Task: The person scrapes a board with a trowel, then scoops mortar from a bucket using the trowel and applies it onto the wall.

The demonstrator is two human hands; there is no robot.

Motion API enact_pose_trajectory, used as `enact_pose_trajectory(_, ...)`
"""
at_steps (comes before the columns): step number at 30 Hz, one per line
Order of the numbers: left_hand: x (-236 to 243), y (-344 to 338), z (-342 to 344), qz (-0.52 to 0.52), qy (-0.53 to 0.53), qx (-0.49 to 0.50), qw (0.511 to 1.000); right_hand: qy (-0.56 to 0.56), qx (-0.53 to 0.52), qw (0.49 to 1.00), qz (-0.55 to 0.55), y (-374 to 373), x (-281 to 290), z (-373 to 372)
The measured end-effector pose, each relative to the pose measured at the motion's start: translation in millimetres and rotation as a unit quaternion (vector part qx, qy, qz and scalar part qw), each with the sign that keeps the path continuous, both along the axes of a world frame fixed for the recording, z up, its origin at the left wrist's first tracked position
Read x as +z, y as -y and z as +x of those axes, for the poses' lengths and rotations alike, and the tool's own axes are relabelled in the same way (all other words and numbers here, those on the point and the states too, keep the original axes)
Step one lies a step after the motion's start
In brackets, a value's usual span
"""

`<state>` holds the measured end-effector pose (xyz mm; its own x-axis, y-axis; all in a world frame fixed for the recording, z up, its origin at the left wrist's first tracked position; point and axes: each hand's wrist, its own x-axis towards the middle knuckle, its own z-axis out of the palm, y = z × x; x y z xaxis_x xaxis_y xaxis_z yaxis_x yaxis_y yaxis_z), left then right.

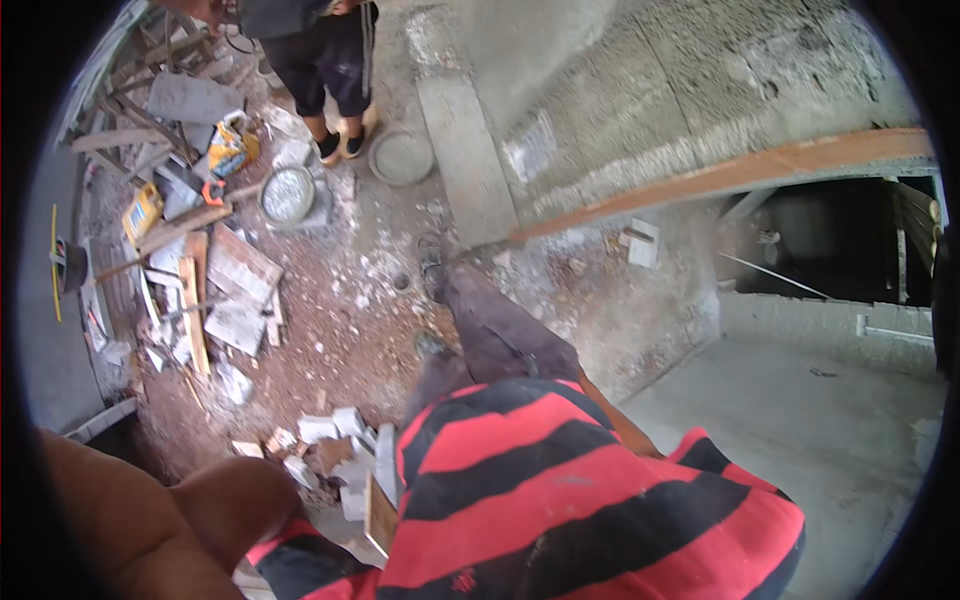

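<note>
My bare left arm (235, 505) is bent at the lower left, running out past the edge; the hand is out of sight. A sliver of my right arm (625, 428) shows beside my red and black striped shirt (560, 490); that hand is hidden. My legs in dark trousers (500, 325) and shoes (432, 265) are on the dirty floor (350, 300), by the end of a grey board (465, 150). Broken blocks (348, 425) and a piece of wood (380, 515) lie low at my left.
Another person (315, 50) stands at the top beside a round grey tub (400, 157). A metal basin (287, 195), yellow jug (143, 213), yellow bag (232, 148) and rubble (240, 265) fill the left. A wooden beam (720, 175) borders a dark opening (820, 250) at right.
</note>
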<state>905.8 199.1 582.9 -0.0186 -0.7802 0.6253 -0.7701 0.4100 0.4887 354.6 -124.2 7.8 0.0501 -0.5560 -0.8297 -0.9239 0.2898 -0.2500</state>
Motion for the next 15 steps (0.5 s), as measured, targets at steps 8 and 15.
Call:
enact_pose_trajectory(8, -73, 56, 121, 0.102, 0.002, 0.147, 0.984, -0.082, 0.056, 0.995, -0.012, 36, -30, 71)
enact_pose_trajectory(15, -73, 173, 306, 0.156, -0.134, 0.323, 0.924, -0.084, 0.03, 0.996, 0.015, 76, -24, 210)
